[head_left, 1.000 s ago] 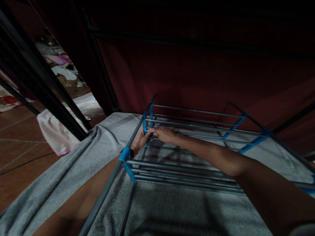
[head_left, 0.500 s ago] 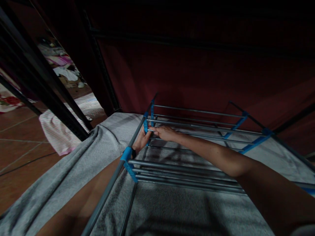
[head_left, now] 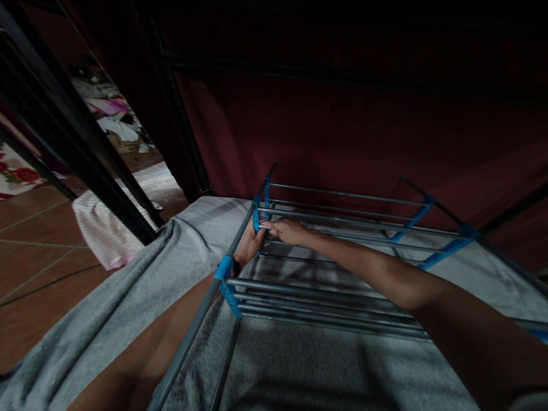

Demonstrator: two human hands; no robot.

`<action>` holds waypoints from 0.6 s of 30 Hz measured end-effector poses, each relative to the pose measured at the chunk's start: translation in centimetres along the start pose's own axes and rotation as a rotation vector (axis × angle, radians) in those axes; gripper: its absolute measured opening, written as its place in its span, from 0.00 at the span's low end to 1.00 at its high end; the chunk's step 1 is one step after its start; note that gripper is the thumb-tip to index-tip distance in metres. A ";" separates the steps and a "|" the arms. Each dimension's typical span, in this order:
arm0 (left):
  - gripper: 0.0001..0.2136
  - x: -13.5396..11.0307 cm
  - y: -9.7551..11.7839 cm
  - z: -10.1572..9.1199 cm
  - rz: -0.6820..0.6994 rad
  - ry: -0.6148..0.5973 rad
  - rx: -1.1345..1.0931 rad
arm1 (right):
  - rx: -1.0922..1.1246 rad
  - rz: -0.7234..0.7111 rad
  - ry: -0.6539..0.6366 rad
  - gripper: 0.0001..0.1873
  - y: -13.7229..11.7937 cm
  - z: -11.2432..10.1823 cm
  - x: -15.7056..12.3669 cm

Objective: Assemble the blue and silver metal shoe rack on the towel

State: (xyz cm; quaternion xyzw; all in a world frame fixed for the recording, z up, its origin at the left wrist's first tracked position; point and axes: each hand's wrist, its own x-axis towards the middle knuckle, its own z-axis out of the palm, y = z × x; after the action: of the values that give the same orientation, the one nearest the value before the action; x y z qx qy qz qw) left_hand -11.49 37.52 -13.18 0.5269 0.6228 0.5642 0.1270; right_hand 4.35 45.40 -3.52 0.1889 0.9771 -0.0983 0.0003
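A rack of grey metal tubes (head_left: pixel 317 292) and blue plastic brackets lies on a grey blanket. My left hand (head_left: pixel 247 246), a dark band at its wrist, reaches past the left side tube and closes around a blue bracket (head_left: pixel 256 216); its fingers are partly hidden behind that bracket. From the right, my right hand (head_left: pixel 289 232) pinches a thin crossbar (head_left: pixel 266 227) close to where it meets this bracket. The two hands nearly touch. Nearer to me, another blue bracket (head_left: pixel 224 268) joins several crossbars to the side tube.
The grey blanket (head_left: pixel 98 319) spreads under the rack. Behind stands a dark red panel (head_left: pixel 342 137) with a dark frame. Dark metal posts (head_left: pixel 107 165) rise at the left. Beyond are a striped cloth (head_left: pixel 107 234), a cable (head_left: pixel 51 281) on the tiled floor and piled clothes (head_left: pixel 120 127).
The view has shifted very slightly, so the scene sits a little farther right. Both hands keep their places at the bracket and crossbar.
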 end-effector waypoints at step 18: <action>0.18 -0.1 0.0 -0.1 0.060 -0.060 -0.083 | -0.010 -0.010 0.010 0.27 -0.1 0.2 -0.1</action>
State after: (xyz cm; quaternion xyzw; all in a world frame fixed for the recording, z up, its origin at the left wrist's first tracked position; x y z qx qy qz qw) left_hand -11.58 37.40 -13.16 0.5563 0.5786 0.5772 0.1502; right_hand 4.37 45.24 -3.65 0.1843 0.9785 -0.0926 -0.0040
